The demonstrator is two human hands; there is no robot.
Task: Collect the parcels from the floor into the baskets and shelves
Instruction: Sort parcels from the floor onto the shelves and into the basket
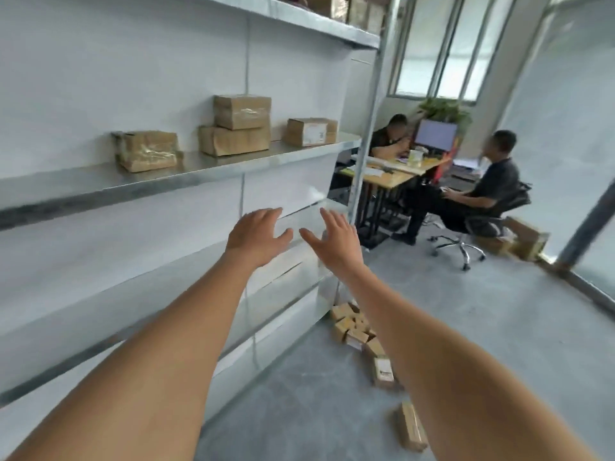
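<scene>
With the left hand [256,236] and right hand [336,239] both spread and holding nothing, stoop to the parcels [357,331] heaped on the floor [466,327] beside the shelves [186,168] and lift one squarely.

head view | worn high, faces forward-down along shelves [186,168] | hands close, floor [466,327] beyond

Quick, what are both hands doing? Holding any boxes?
Left hand: open, fingers spread, holding nothing.
Right hand: open, fingers spread, holding nothing.
</scene>
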